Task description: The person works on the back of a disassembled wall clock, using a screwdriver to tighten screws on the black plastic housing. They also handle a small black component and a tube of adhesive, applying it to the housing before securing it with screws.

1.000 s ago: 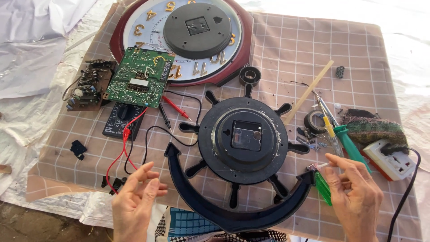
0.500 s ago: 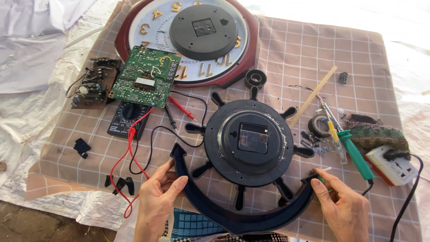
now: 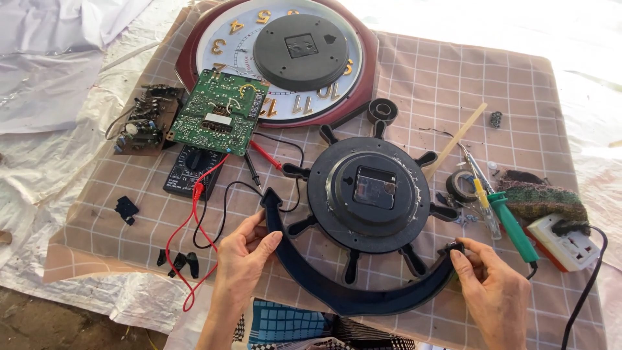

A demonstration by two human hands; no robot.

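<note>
A dark blue curved anchor-shaped piece (image 3: 353, 295) lay along the near edge of the worktop (image 3: 427, 78), cupping the near side of a black ship's-wheel clock body (image 3: 369, 198) that rested face down with its square movement showing. The left hand (image 3: 243, 259) gripped the piece's left arm just below the arrow tip, thumb and fingers wrapped around it, while the right hand (image 3: 492, 285) pinched the right tip. Taken at both ends like that, the arc stayed level and lined up around the wheel's spokes.

Just right of the wheel lay a green-handled soldering iron (image 3: 512, 223), a roll of black tape (image 3: 461, 186) and a thin wooden stick (image 3: 453, 141), all within easy reach of the right hand. Farther right sat a white power socket (image 3: 564, 243) with a black cord plugged in.

To the left of the wheel, a black multimeter (image 3: 194, 172) with red and black leads lay partly under a green circuit board (image 3: 219, 113), and a smaller brown board (image 3: 139, 120) sat beside that. At the far edge rested a large round wall clock (image 3: 278, 58) with a dark red rim, a black disc lying on its face.
</note>
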